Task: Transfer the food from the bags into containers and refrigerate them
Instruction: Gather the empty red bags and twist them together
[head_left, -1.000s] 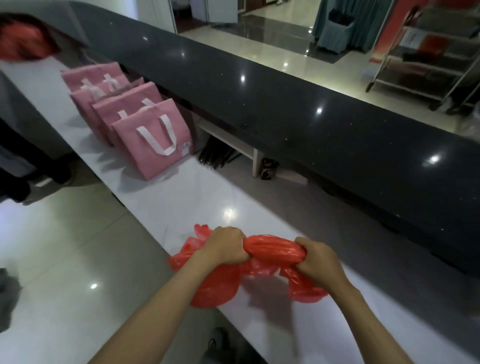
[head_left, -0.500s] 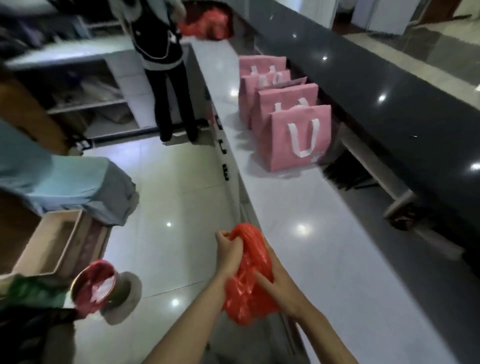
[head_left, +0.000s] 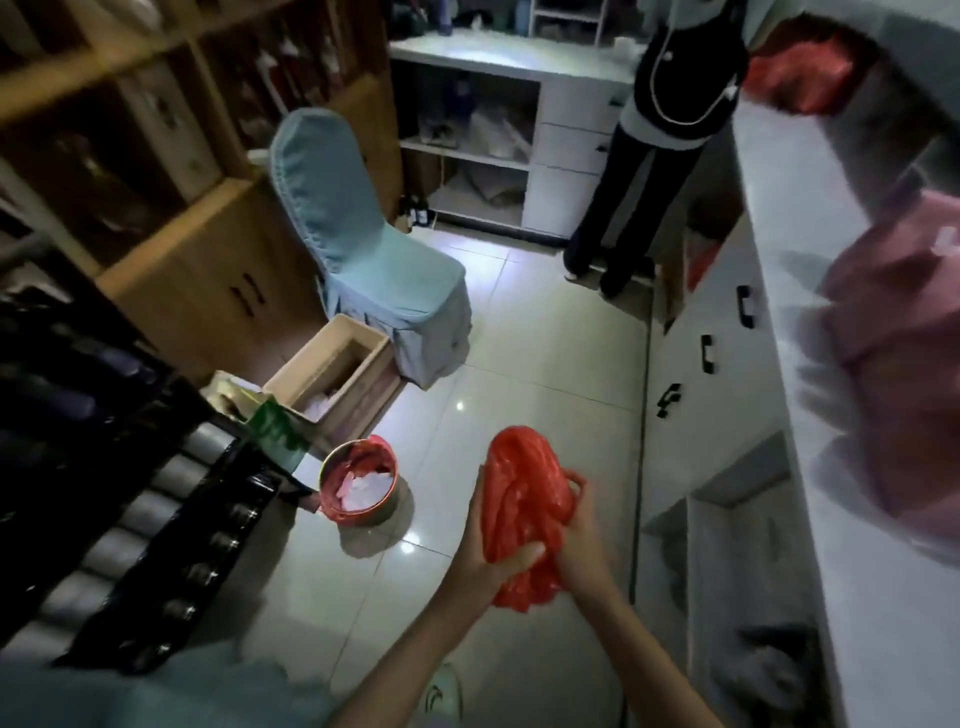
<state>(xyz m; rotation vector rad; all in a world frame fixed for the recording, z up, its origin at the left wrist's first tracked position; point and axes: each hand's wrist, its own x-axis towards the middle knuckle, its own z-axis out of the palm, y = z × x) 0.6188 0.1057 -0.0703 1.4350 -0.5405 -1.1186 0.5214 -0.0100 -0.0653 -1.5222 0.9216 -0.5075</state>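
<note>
2 hands, 1 red plastic bag (head_left: 524, 514) scrunched into a wad, held over the floor (head_left: 545, 364) | left hand (head_left: 493, 564) fingers clamp its lower part, right hand (head_left: 579, 540) fingers wrap its right side | 1 round bin (head_left: 359, 484), red liner, white scraps inside | 1 open wooden box (head_left: 332, 371) | 1 blue-covered chair (head_left: 358, 249) | pink bags (head_left: 893, 338) blurred on table (head_left: 810, 208), count unclear

Just one view here, a wide-angle head cam looking forward and steeply down at the tiled floor (head_left: 524, 332). It sits close above the wearer's forearms, which come in from the bottom edge. The white counter (head_left: 810, 291) runs up the right side, blurred and bent by the lens. Wooden shelving (head_left: 156, 171) fills the left, and a covered chair (head_left: 363, 249) sits further ahead. No second view, so nothing overlaps.
</note>
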